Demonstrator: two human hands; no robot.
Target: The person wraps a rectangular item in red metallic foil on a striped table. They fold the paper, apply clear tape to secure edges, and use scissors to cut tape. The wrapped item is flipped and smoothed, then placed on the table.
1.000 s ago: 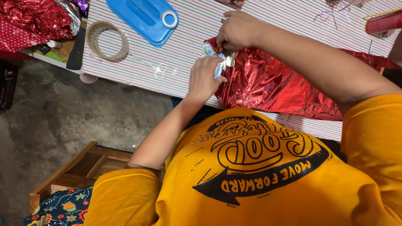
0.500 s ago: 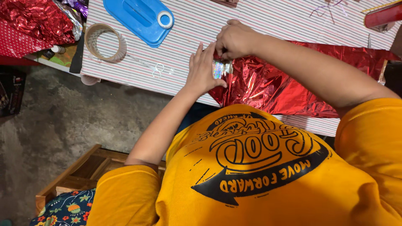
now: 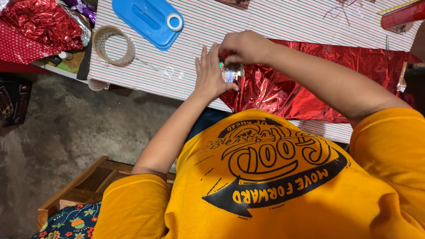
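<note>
Both hands have shifted slightly left along the crinkled red foil sheet (image 3: 310,88) since half a second ago. The right hand (image 3: 243,46) now curls closed, pinching a small shiny iridescent object (image 3: 230,73) at the foil's edge; the left hand (image 3: 211,75) rests beside it, fingers extended flat on the striped tablecloth (image 3: 265,20). A blue plastic lid (image 3: 148,20) and tape ring (image 3: 113,44) lie nearby.

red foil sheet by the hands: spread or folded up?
Spread. The crinkled red foil sheet lies opened out over the striped table, under the right hand and beside the left hand.
</note>
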